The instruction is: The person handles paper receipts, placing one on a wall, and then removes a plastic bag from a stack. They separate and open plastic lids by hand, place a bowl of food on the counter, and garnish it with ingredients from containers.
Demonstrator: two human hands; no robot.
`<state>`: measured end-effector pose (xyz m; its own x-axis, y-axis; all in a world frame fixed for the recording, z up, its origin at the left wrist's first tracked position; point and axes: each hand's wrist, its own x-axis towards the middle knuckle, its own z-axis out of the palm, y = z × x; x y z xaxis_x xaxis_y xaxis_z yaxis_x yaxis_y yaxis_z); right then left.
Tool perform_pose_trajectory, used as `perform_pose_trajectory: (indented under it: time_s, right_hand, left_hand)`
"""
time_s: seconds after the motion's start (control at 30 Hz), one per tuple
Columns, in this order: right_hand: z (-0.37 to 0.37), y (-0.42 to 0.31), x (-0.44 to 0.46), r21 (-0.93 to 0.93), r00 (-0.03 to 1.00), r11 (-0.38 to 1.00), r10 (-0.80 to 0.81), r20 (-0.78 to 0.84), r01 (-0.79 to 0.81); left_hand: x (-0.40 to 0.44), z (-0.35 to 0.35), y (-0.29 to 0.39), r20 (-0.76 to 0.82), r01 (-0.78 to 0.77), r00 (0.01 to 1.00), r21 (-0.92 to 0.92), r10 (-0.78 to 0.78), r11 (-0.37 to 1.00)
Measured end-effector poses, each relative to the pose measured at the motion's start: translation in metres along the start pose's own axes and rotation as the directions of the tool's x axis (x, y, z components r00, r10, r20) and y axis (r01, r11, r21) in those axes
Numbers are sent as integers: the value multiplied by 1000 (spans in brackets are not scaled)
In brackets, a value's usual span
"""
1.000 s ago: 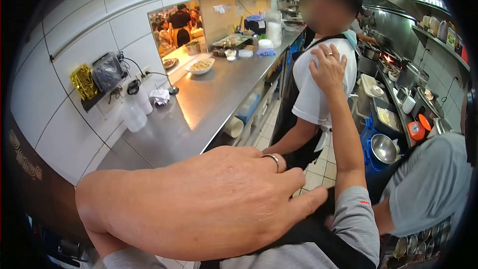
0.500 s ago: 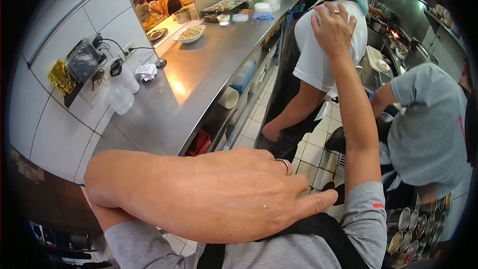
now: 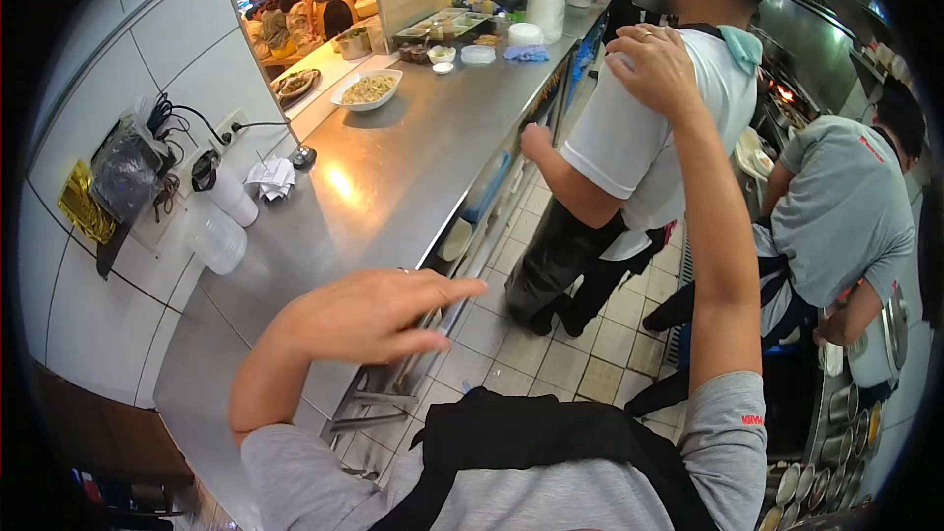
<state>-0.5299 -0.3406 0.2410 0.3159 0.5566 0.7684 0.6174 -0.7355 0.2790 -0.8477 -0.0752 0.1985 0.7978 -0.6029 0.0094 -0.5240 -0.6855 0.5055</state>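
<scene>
My right hand is raised on an outstretched arm, with its fingers curved over the shoulder of a person in a white shirt; nothing shows in it. Lower down and nearer the camera, my left hand hovers over the front edge of the steel counter, its thumb and fingers apart and holding nothing. On the counter stand a white bowl of food, a bundle of white paper and a stack of clear plastic containers.
A co-worker in a grey shirt bends at the right near a large pot. Flames burn on the stove behind. Tiled floor lies between. Several small metal pots stand at the lower right. People show through the serving window.
My left hand has drawn back and away from the camera, to the left. The person in white has turned away and raised a forearm towards the counter. The grey-shirted co-worker has moved.
</scene>
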Motion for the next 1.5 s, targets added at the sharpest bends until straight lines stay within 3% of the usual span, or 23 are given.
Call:
perform_pose_trajectory:
  time_s: [0.03,0.07,0.17,0.2,0.4,0.5,0.6,0.7,0.9,1.03,1.1,1.2,1.3,1.4,1.5]
  right_hand:
    - [10,11,12,91,999,996,-14,40,10]
    - [23,22,22,66,996,995,65,64,-70]
    - [56,34,26,-177,961,955,207,-182,-239]
    - [69,35,31,-203,962,950,200,-183,-236]
    - [142,33,73,-216,959,971,43,-279,-106]
    - [183,52,98,-204,948,978,-22,-319,-46]
    - [227,74,124,-225,953,972,-3,-302,-68]
    - [272,110,143,-247,965,963,39,-260,-106]
    - [355,214,163,-321,975,938,62,-215,-131]
    - [377,274,186,-368,987,920,95,-127,-136]
    - [393,307,195,-352,989,934,13,-149,-65]
    - [426,353,203,-204,982,979,-24,-185,-14]
    - [459,386,204,-9,967,996,-89,-240,89]
    - [490,408,212,87,972,992,-71,-223,93]
    - [521,442,228,281,977,959,39,-211,22]
  left_hand:
    - [-1,2,-26,-27,110,994,-23,-110,994]
    - [-4,8,-53,-69,217,974,-17,-218,976]
    - [-7,41,-129,-117,521,850,33,-514,853]
    - [-6,54,-153,-123,615,786,56,-606,787]
    - [37,115,-278,-240,711,692,65,-680,701]
    - [77,119,-320,-312,816,533,-56,-787,575]
    - [103,132,-365,-465,885,420,21,-779,465]
    - [129,134,-390,-578,956,233,-12,-782,294]
    - [157,117,-415,-604,994,-57,-112,-795,13]
    - [165,111,-423,-621,988,-131,-143,-773,-52]
    - [164,111,-424,-632,987,-144,-149,-761,-63]
    - [169,107,-424,-623,971,-224,-204,-749,-121]
    - [172,103,-436,-602,910,-415,-263,-682,-321]
    - [176,97,-443,-585,865,-500,-316,-638,-388]
    - [176,98,-445,-595,866,-498,-310,-630,-392]
